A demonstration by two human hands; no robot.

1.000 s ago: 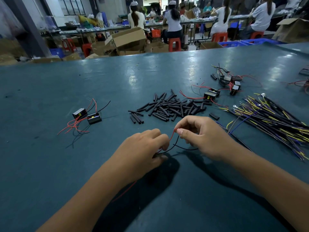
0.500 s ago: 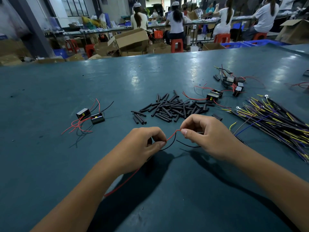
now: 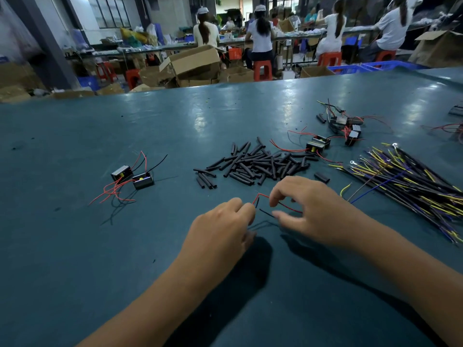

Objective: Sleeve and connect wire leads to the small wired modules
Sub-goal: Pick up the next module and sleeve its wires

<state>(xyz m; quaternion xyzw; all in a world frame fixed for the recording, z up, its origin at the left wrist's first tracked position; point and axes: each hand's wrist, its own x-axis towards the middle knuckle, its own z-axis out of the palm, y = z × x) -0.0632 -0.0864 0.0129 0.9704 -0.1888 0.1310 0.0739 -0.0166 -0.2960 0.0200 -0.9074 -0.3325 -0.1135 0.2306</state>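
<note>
Left hand (image 3: 220, 229) pinches red lead (image 3: 260, 196) and black lead (image 3: 257, 202) ends above the table (image 3: 75, 246), right hand (image 3: 313, 211) loosely curled beside them, not gripping, sleeve pile (image 3: 255, 164) behind, wire bundle (image 3: 406, 181) right.

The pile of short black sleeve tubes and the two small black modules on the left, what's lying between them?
Nothing: in the head view, only bare teal tabletop separates the tube pile from the two modules.

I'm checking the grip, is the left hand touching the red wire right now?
Touching. The head view shows the left hand pinching the red wire at its fingertips, with no gap visible.
</note>
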